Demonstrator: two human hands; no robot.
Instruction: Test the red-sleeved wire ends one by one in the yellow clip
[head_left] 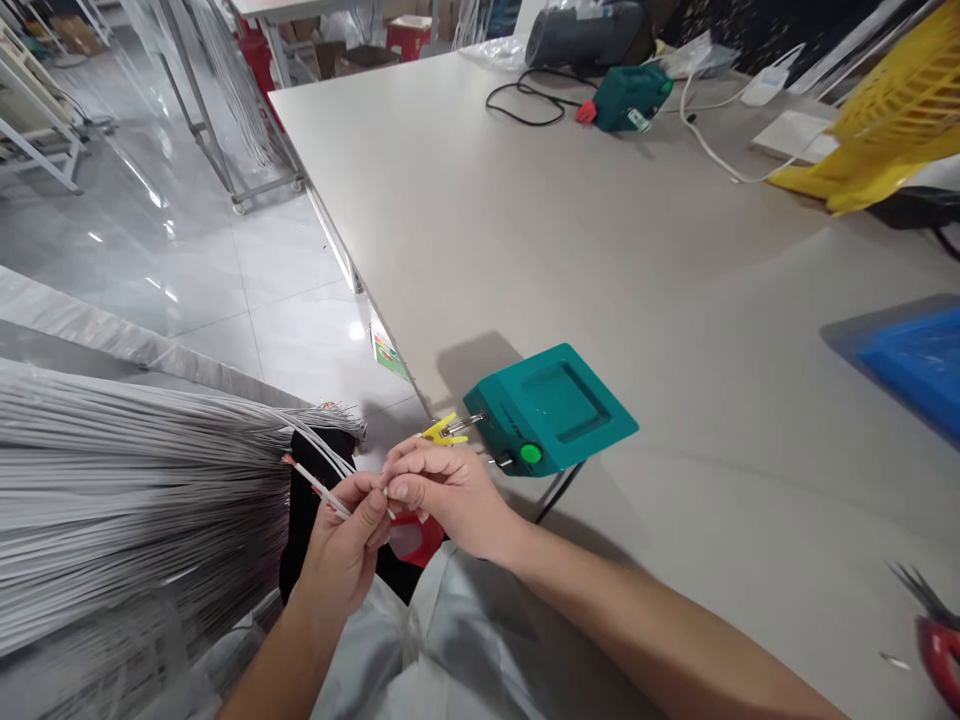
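At the table's front left corner, my left hand (345,545) is closed around a few thin white cables (315,480). One of them has its sheath cut back, with reddish inner wires showing at the tip. My right hand (450,490) meets it, thumb and fingers pinched on a cable end between the two hands. Just beyond my right hand stands a teal box (555,400) with a round green button (531,454). A yellow clip (442,430) is attached at its left metal terminal, partly behind my fingers.
A large bundle of grey-white cables (135,500) lies at my left. Red-handled scissors (937,650) and a blue tray (919,370) are on the right. Farther back on the table (420,200) are another teal device (630,98), black cords and a yellow basket (892,110).
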